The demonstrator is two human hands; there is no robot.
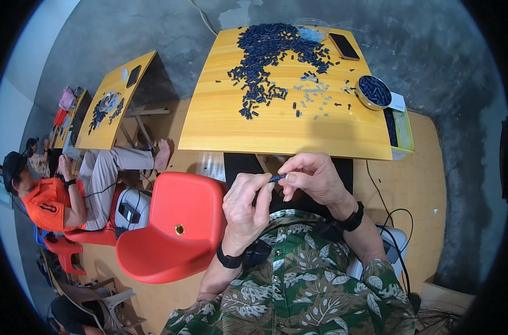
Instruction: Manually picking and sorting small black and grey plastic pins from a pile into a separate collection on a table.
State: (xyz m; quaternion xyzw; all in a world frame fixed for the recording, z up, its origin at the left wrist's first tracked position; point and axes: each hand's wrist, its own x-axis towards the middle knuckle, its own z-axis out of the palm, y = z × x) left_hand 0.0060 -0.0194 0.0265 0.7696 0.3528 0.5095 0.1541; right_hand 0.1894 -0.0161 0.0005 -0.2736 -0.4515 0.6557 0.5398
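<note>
Head view: a yellow wooden counter [287, 131] is standing before the person, while a co-worker [47, 204] in orange is sitting well apart at left. A red chair [176, 223] is crowding the near left side. Across the counter's far half, a broad pile of dark pieces [271, 47] is lying loose, apparently the bulk of what is left to handle. A yellow-sided box [403, 139] is standing beside the right edge. Near it, a bowl [368, 103] is holding a heap of similar pieces, possibly the finished share, though the view is not settling that. The left hand [245, 206] and right hand [314, 178] are meeting just short of the counter's near edge, fingers pinched. A phone [344, 47] is lying near the far right corner. One dark piece [277, 178] is sitting clamped between both hands' fingertips, partly hidden, its work seemingly unfinished. Smallest, clear bits [312, 92] are lying scattered between pile and bowl.
</note>
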